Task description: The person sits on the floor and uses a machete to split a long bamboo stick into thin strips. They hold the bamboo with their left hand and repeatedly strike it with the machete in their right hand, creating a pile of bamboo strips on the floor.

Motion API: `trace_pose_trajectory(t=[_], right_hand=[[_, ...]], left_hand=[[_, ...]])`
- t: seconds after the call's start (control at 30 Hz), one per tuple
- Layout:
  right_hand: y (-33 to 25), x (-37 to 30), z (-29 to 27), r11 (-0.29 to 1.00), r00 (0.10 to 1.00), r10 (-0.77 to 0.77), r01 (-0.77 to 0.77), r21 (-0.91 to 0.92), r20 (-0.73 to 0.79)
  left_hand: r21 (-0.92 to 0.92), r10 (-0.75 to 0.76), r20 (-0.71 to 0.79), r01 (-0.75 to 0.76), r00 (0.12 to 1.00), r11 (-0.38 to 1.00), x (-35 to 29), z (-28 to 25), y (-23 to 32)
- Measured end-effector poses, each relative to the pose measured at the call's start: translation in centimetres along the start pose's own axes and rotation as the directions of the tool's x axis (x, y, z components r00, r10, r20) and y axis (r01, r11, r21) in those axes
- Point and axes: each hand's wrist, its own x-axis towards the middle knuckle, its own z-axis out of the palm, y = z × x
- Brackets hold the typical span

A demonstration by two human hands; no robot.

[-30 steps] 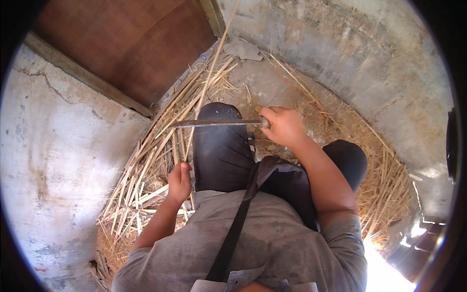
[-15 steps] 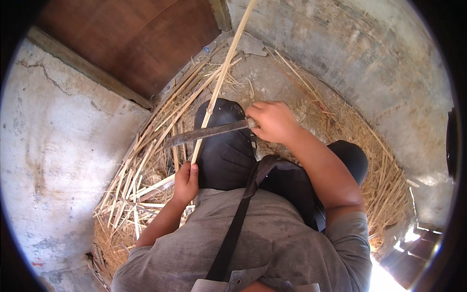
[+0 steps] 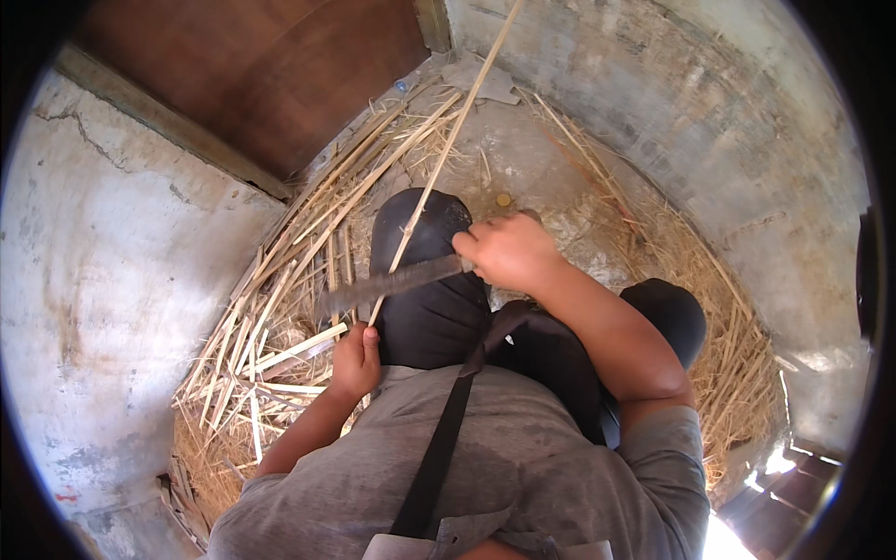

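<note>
My left hand (image 3: 356,360) is closed around the lower end of a long, pale bamboo strip (image 3: 455,138). From there the strip slants up and away across my dark-clad left knee, its far end reaching the top of the picture. In my right hand (image 3: 511,250) is the handle of a machete (image 3: 397,283). Its dark, worn blade points left and lies across the strip, a little beyond my left hand. Motion smears the blade, and I cannot tell whether its edge bites into the strip.
Several split bamboo strips (image 3: 369,187) are heaped along the left wall (image 3: 121,271). Fine shavings (image 3: 737,373) pile up along the right wall (image 3: 709,112). A brown panel (image 3: 252,75) stands at the far left. My right knee (image 3: 665,320) is bent out to the right.
The strip now looks thinner, and its far end has swung to the right. My right hand and the machete have shifted slightly left and nearer to me.
</note>
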Motion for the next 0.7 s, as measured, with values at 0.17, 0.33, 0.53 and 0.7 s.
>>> trace_pose_trajectory(t=[0.17,0.33,0.53,0.7], right_hand=[[1.9,-0.3,-0.2,0.984,0.98,0.149,-0.16,-0.075,-0.134],[0.7,-0.5,-2.4,0.995,0.946,0.067,-0.089,-0.055,-0.318],[1.0,-0.6,-3.1,0.986,0.872,-0.06,-0.023,-0.162,-0.485],[2.7,-1.5,-5.6,0.959,0.839,0.061,-0.199,-0.202,-0.541]], left_hand=[[-0.045,0.058,-0.012,-0.058,0.998,0.997,0.8,-0.3,-0.4],[-0.111,0.054,-0.016,-0.055,0.998,0.992,1.3,-0.5,0.4],[-0.08,0.225,-0.06,-0.229,0.972,0.97,3.6,-0.7,2.8],[-0.079,0.171,0.004,-0.17,0.985,0.982,5.4,-0.9,4.0]])
